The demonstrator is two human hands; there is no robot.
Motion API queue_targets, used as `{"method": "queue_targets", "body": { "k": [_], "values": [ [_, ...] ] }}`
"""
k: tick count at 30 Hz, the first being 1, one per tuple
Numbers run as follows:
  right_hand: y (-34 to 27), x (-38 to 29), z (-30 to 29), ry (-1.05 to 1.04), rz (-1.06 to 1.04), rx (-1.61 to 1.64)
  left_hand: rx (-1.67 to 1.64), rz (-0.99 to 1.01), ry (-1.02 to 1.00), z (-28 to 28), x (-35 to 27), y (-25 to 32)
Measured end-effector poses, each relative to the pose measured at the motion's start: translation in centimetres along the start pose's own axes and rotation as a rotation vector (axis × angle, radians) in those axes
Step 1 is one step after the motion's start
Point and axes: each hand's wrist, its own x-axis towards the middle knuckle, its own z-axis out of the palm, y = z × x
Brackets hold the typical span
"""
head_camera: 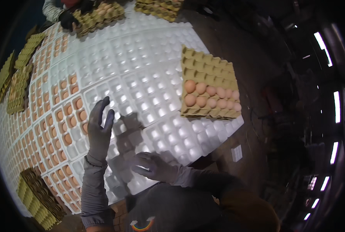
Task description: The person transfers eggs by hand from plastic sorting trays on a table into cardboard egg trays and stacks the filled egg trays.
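My left hand [100, 126], in a pale glove, hovers over the white foam egg trays [137, 92] with fingers and thumb apart; no egg shows in it. Nearer to my body, my right hand [153, 167], also gloved, is above the trays with fingers curved and spread and nothing visible between them. Brown eggs [69, 110] fill many tray pockets just left of my left hand. On the right part of the trays rests a stack of moulded pulp egg flats [208, 69], its top one holding two rows of eggs [201, 101].
A co-worker's dark-gloved hand [69, 21] is at the upper left beside pulp flats with eggs [102, 13]. More pulp flats stand at the left edge [21, 87], lower left [39, 200] and top [161, 8]. A small white object [236, 153] lies on the floor beyond the table's right edge.
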Motion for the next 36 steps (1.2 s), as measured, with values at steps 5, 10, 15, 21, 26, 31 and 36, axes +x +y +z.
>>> {"method": "queue_targets", "body": {
  "k": [5, 10, 15, 21, 26, 31, 36],
  "values": [
    [0.5, -5.3, -8.6, 0.079, -0.092, -0.048, 0.144, 0.367, -0.389, 14.2, 3.6, 12.8],
    [4.9, -8.6, -21.8, 0.206, 0.024, -0.256, 0.550, 0.335, -0.466, 19.2, 7.1, 11.0],
    [10.7, -3.2, -29.7, 0.243, 0.020, -0.543, 0.393, 0.261, -0.589, 17.9, 8.6, 12.2],
    [14.3, 1.0, -31.7, 0.051, 0.054, -0.328, -0.688, -0.470, -0.292, 15.1, 7.1, 12.8],
    [12.0, 5.7, -32.9, -0.118, 0.483, 0.100, 0.563, 0.141, -0.598, 16.7, 4.6, 13.8],
    [12.9, 6.8, -31.2, -0.456, 0.220, -0.675, -0.304, -0.669, -0.513, 15.1, 5.7, 14.9],
    [10.9, 3.9, -36.7, -0.264, 0.638, 0.714, 0.427, 0.226, -0.564, 17.5, 5.2, 16.8]
  ]
}}
